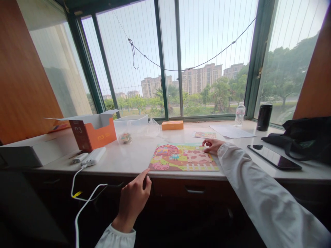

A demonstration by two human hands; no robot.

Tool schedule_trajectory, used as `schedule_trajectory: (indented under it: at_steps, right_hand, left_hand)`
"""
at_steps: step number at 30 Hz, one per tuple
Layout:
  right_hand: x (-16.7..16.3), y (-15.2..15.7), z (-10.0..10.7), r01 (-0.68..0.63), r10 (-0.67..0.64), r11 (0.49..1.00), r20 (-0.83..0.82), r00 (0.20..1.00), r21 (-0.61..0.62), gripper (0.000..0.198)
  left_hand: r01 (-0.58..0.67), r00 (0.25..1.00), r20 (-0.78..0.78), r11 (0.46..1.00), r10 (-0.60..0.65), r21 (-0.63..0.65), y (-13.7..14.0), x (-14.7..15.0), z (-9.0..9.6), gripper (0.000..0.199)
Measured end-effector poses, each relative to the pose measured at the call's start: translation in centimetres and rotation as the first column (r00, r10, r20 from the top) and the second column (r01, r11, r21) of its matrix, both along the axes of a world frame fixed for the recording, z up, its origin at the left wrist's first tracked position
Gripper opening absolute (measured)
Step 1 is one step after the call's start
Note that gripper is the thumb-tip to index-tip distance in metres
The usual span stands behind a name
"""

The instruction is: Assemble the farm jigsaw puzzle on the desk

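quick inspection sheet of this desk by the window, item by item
surface: pale countertop along the window.
job's things: farm picture board lies flat at the front edge.
clutter: open orange box, clear tub, small orange box, water bottle, black cup, tablet, black bag, paper sheets.
grippers: left hand touches the board's near left corner; right hand rests fingertips on its far right corner.
cables: white cable hangs from a power bank.
surroundings: window, trees, apartment blocks.
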State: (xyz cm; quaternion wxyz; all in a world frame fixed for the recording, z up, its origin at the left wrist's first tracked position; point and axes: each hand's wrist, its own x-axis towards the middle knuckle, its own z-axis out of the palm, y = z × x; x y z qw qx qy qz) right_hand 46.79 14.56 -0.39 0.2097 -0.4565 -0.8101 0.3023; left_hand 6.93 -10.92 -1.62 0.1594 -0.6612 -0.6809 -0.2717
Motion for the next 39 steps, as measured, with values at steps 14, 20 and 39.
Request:
schedule_trajectory:
  at_steps: [14,20,39]
  right_hand:
    - [0.2,0.5,-0.6,-0.008,0.008,1.0,0.007,1.0,-0.023,0.071]
    - [0.0,0.5,-1.1,-0.002,0.002,0.998,-0.001,1.0,-0.058,0.074]
    - [-1.8,0.4,-3.0,0.394,-0.524,0.794,0.192,0.83,0.462,0.038]
  left_hand:
    - [-0.022,1.0,-0.003,1.0,0.022,-0.02,-0.2,0.7,0.2,0.038]
    - [-0.039,0.999,-0.013,0.999,0.038,-0.032,-0.2,0.9,0.0,0.039]
    - [-0.125,0.981,-0.153,0.992,0.12,-0.024,-0.1,3.1,0.1,0.043]
